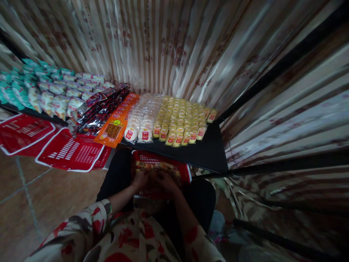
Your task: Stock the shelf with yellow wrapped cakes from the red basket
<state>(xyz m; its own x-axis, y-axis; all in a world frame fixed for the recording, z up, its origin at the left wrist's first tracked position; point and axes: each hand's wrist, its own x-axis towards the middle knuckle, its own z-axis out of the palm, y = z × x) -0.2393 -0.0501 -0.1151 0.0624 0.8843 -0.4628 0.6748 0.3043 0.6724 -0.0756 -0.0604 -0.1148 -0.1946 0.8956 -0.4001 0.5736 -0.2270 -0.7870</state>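
Black bench (191,155); at its near edge, red basket (189,175). Left hand (140,178) and right hand (166,180) inside, fingers too dim to tell grip. Small packets (141,165) there too: probably light, soft, slick, crushable; best held by sides.

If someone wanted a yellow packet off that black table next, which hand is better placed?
Probably the right hand: most yellow packets lie ahead and to its right; the left hand is farther off. Both are in the red basket, too dim to tell what they grip.
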